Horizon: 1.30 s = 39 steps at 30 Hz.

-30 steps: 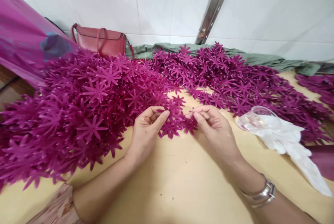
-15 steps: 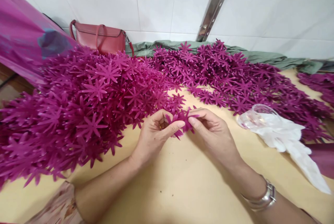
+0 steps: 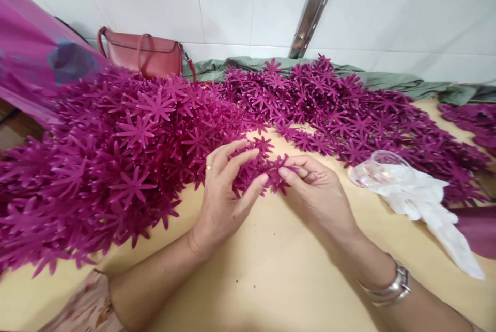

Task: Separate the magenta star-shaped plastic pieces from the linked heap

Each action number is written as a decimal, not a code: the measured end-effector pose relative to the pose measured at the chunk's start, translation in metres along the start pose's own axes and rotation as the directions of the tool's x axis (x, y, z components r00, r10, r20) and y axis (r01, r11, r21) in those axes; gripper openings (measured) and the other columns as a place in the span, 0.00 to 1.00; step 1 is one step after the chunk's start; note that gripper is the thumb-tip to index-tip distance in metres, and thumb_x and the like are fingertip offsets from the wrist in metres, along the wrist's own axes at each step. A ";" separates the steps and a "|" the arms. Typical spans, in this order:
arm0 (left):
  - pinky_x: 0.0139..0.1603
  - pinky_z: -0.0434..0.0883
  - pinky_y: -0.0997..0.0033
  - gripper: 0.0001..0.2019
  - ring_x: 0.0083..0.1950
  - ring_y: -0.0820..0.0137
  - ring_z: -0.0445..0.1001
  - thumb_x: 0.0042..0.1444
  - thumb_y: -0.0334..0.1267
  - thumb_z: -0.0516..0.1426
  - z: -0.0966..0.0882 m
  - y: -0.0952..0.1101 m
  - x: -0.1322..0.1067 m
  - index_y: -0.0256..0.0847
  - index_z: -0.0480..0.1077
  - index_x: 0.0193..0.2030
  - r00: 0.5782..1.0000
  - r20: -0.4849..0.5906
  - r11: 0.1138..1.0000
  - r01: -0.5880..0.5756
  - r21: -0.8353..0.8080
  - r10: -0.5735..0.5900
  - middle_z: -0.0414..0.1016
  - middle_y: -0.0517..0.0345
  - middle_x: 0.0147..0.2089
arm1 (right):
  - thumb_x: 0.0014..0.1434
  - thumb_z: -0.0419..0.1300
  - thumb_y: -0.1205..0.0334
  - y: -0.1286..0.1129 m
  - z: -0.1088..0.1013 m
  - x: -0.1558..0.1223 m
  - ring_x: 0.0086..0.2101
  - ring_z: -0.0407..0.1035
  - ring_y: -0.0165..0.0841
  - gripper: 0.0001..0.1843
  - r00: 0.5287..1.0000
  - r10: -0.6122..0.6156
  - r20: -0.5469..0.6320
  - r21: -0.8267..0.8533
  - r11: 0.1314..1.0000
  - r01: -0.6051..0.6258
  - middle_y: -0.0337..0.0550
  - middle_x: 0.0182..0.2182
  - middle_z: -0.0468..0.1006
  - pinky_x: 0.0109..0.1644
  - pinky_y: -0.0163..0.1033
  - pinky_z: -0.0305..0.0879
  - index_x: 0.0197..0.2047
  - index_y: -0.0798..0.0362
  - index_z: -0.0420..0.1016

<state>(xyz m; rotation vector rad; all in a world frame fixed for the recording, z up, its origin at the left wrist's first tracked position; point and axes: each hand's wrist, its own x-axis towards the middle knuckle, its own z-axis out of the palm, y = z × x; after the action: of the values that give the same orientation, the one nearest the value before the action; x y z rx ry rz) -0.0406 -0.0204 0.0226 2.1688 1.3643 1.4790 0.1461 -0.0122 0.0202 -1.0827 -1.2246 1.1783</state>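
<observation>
A small bunch of magenta star-shaped flower pieces (image 3: 271, 173) is pinched between my two hands over the tan table (image 3: 271, 270). My left hand (image 3: 225, 198), with a ring on one finger, curls its thumb and fingers around the bunch's left side. My right hand (image 3: 318, 192) grips the right side with thumb and forefinger; a silver watch (image 3: 387, 288) sits on its wrist. A big heap of the same flower pieces (image 3: 116, 151) lies just left of my hands, and a flatter spread of them (image 3: 349, 110) runs behind and to the right.
A white plastic bag (image 3: 418, 198) lies right of my hands. A red handbag (image 3: 143, 56) stands against the tiled wall, beside a green cloth (image 3: 387, 81). A pink plastic sheet (image 3: 27, 58) hangs at far left. A metal rail (image 3: 313, 6) leans on the wall.
My hands lifted a few flower pieces off the heap's edge and brought them together. My left hand's fingers have now spread up and over the bunch. The view drifted slightly.
</observation>
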 end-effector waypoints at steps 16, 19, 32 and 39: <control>0.30 0.64 0.75 0.09 0.28 0.74 0.66 0.68 0.42 0.59 -0.001 -0.001 0.000 0.43 0.75 0.38 0.895 0.022 0.796 0.408 -0.447 -0.446 0.70 0.64 0.28 | 0.61 0.69 0.49 -0.001 -0.004 0.003 0.25 0.69 0.29 0.14 0.999 -0.004 0.041 -0.093 0.996 0.008 0.35 0.26 0.78 0.30 0.34 0.68 0.37 0.50 0.76; 0.36 0.67 0.76 0.06 0.34 0.74 0.69 0.66 0.41 0.61 0.000 -0.001 0.003 0.43 0.75 0.43 0.875 0.033 0.708 0.411 -0.574 -0.482 0.74 0.61 0.35 | 0.63 0.67 0.50 0.003 -0.007 0.005 0.31 0.73 0.31 0.11 0.996 -0.080 -0.038 -0.141 0.987 0.074 0.37 0.32 0.80 0.37 0.36 0.72 0.41 0.49 0.77; 0.56 0.75 0.66 0.12 0.51 0.66 0.79 0.65 0.31 0.60 0.011 -0.006 -0.010 0.43 0.74 0.54 0.971 -0.039 0.865 0.193 -0.464 -0.237 0.80 0.52 0.50 | 0.69 0.59 0.56 -0.037 -0.045 0.009 0.51 0.76 0.43 0.12 0.825 -0.549 -0.134 -0.646 0.680 0.347 0.49 0.49 0.82 0.59 0.52 0.70 0.51 0.48 0.79; 0.51 0.78 0.66 0.15 0.47 0.66 0.83 0.63 0.27 0.60 0.017 -0.007 -0.009 0.46 0.76 0.54 0.996 0.087 0.913 0.057 -0.404 -0.023 0.85 0.52 0.47 | 0.69 0.56 0.53 -0.083 -0.131 -0.012 0.35 0.77 0.47 0.13 0.912 -0.387 -0.136 -0.967 0.251 -0.038 0.52 0.36 0.84 0.41 0.48 0.65 0.41 0.49 0.80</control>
<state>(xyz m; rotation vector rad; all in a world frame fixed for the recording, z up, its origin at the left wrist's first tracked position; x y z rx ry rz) -0.0319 -0.0180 0.0046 1.9005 0.9619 1.4836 0.2816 -0.0293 0.0935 -1.8728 -1.7397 -0.1835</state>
